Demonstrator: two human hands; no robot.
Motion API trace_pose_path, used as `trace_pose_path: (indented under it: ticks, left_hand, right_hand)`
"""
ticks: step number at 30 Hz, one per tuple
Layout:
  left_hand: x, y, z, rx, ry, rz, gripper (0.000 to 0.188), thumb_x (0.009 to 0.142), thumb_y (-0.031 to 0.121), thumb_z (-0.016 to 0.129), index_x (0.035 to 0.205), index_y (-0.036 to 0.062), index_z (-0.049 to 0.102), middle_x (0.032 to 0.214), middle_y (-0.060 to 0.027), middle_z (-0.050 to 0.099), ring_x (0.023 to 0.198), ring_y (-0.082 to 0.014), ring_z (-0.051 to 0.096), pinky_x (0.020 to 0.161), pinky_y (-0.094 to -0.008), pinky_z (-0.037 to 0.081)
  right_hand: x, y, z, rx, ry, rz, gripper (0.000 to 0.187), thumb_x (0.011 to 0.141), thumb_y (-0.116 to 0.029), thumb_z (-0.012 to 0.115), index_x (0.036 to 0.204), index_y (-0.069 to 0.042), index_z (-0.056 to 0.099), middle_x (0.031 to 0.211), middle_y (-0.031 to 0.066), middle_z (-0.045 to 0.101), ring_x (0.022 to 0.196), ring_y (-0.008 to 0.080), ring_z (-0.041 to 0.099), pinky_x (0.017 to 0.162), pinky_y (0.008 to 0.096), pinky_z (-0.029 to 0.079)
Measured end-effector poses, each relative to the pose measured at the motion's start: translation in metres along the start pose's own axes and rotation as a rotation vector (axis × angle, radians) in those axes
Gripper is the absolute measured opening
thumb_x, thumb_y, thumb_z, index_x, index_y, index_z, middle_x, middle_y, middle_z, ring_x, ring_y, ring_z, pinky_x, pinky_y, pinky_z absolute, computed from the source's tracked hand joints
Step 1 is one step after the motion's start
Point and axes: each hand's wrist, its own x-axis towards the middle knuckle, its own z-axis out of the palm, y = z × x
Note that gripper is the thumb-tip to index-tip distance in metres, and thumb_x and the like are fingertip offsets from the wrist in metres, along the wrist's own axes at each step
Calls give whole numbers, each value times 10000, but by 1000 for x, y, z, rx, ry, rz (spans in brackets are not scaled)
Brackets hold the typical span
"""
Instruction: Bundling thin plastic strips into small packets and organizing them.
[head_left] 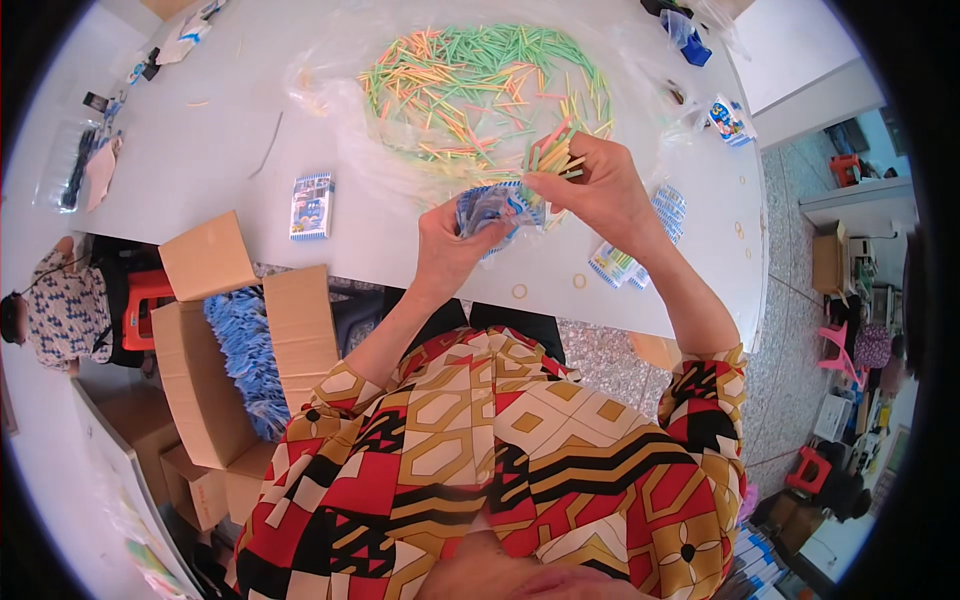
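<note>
My left hand (446, 252) is closed on a small blue-and-white plastic packet (496, 208), which stands with its mouth apart above the near part of the table. Beside it, my right hand (606, 192) pinches a bunch of short thin sticks (556, 152) in green, yellow and pink, held at the packet's mouth. Whether any sticks are inside the packet I cannot tell. Just beyond both hands, a large pile of the same coloured sticks (480, 75) lies spread on clear plastic sheeting (340, 110).
Flat printed packets (668, 210) lie by my right forearm, and a blue-and-white pack (311, 206) to the left. Rubber bands (579, 281) dot the table (240, 130). An open cardboard box (190, 370) of blue packets (245, 350) stands at lower left, near another person (70, 300).
</note>
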Motion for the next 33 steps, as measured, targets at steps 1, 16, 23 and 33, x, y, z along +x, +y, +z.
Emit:
trace_pose_path:
  ticks: [1, 16, 23, 33]
  left_hand:
    - [0, 0, 0, -1, -1, -1, 206, 730, 38, 680, 924, -13, 632, 790, -9, 637, 690, -40, 554, 616, -194, 455]
    - [16, 3, -1, -269, -77, -94, 329, 724, 6, 678, 1036, 9, 571, 949, -50, 620, 833, -116, 593, 750, -259, 485]
    - [24, -4, 10, -169, 24, -101, 446, 695, 17, 656, 1113, -5, 504, 1032, -82, 577, 931, -163, 570, 820, -305, 470]
    - [36, -9, 26, -210, -206, -96, 419, 752, -20, 625, 1141, 8, 472, 1058, -49, 553, 917, -125, 555, 816, -268, 443]
  right_hand:
    - [-1, 3, 2, -30, 3, -5, 137, 779, -105, 660, 826, -3, 582, 680, -7, 572, 596, 29, 512, 530, 191, 429]
    - [12, 1, 5, -323, 51, -318, 219, 835, -157, 574, 1024, -47, 586, 1046, 69, 559, 855, 133, 543, 720, 256, 448]
    - [21, 50, 14, -268, 65, -579, 311, 860, -174, 444, 1086, 30, 506, 1105, 193, 526, 1055, 320, 482, 914, 389, 380]
    - [-2, 28, -13, -136, 34, -424, 391, 848, -197, 473, 1163, 30, 435, 1118, 202, 499, 1041, 351, 482, 862, 408, 396]
